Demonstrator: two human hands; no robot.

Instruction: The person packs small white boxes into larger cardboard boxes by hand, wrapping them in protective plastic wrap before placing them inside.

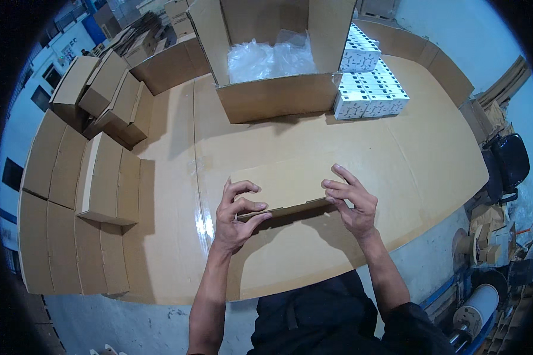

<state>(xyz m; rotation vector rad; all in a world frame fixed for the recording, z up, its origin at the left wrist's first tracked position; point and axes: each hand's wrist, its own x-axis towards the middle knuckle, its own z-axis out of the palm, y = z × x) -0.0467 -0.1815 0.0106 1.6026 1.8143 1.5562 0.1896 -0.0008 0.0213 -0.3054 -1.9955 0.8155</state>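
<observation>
In front of me is a plain brown cardboard box (287, 184), its broad face toward me and its near edge slightly tilted. My left hand (238, 214) grips its left end, thumb along the near edge and fingers curled over the face. At the opposite end, my right hand (350, 204) pinches the near corner between thumb and fingers, with the index finger raised. Slots show along the near edge, and a shadow falls on the table below it. The box's underside is hidden.
A large open carton (278, 102) with clear plastic bags (271, 59) stands at the far middle. White patterned boxes (373, 94) are stacked beside it. Brown boxes (59, 248) line the table's left side. A cardboard-covered table (432, 148) has raised cardboard at its far edge.
</observation>
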